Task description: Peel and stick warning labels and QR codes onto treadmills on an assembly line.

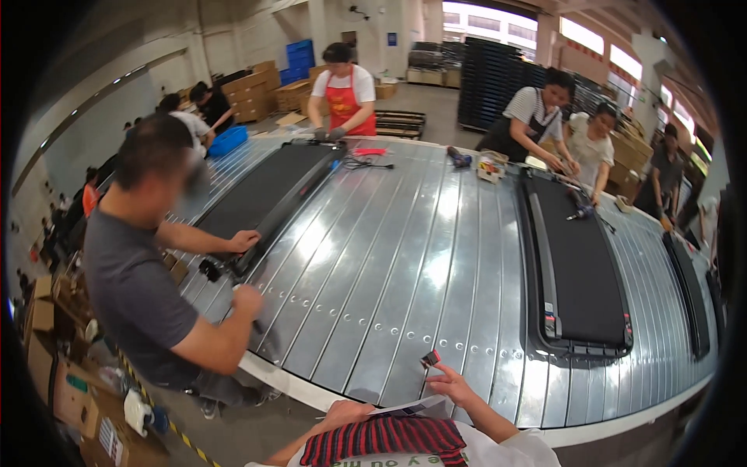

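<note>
At the table's near edge, my left hand (348,410) is closed at the side of a white printed sheet (420,405), partly hidden by a red and black striped cloth (381,442) in front of me. To its right, my right hand (454,386) reaches over the metal tabletop with its fingers apart. Its index fingertip is at a small black and red piece (429,358); whether it touches or only overlaps the piece in view, I cannot tell.
A slatted metal table (373,257) spreads ahead. Treadmill-like black decks lie on it, one at left (264,187) and one at right (580,265). A co-worker (140,257) stands close at left; others work at the far side. A parts box (491,166) sits near a power tool (459,157).
</note>
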Demonstrator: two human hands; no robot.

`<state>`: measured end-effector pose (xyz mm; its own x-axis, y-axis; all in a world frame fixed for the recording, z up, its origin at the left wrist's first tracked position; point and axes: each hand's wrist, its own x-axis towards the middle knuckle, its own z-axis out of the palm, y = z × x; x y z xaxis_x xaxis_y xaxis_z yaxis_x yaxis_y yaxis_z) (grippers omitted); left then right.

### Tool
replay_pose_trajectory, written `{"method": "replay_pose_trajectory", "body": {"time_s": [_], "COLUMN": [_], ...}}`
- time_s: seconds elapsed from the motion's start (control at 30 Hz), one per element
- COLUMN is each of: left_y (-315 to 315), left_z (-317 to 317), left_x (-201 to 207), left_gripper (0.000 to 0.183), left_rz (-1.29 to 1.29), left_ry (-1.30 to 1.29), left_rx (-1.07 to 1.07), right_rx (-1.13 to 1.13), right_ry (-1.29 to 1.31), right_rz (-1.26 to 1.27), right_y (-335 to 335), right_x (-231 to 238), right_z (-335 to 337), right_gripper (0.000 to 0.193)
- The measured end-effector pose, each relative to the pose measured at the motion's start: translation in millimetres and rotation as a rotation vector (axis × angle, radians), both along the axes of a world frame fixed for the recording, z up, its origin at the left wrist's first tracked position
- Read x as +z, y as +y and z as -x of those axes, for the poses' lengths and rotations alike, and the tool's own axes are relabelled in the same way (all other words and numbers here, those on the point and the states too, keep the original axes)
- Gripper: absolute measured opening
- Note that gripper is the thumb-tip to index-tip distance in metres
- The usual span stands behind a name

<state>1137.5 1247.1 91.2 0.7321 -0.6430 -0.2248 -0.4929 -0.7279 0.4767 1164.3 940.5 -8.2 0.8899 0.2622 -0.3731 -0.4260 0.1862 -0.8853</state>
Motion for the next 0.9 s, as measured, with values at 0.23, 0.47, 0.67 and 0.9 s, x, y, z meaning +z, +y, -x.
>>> {"method": "replay_pose_trajectory", "body": {"time_s": [0.23, 0.47, 0.67, 0.9], "left_y": [3, 13, 18, 29], "left_z": [-8, -12, -15, -17], "left_x": [-2, 2, 5, 7], "left_gripper": [0.019, 0.018, 0.017, 0.015], "left_rz": [-0.139, -0.09, -0.064, -0.063], "left_ry": [0.032, 0.024, 0.049, 0.019], "left_rx": [0.002, -0.001, 0.001, 0.002], "right_rx": [0.023, 0.036, 0.029, 0.074], "right_ry": [0.0, -0.002, 0.053, 0.094], "right_rz": [-0.065, -0.036, -0.094, -0.185], "right_y": [18, 25, 30, 47], "right_x": [-4, -2, -8, -13], "right_z": [-4, -5, -7, -6], "right_gripper": [0.068, 0.074, 0.078, 0.067]}}
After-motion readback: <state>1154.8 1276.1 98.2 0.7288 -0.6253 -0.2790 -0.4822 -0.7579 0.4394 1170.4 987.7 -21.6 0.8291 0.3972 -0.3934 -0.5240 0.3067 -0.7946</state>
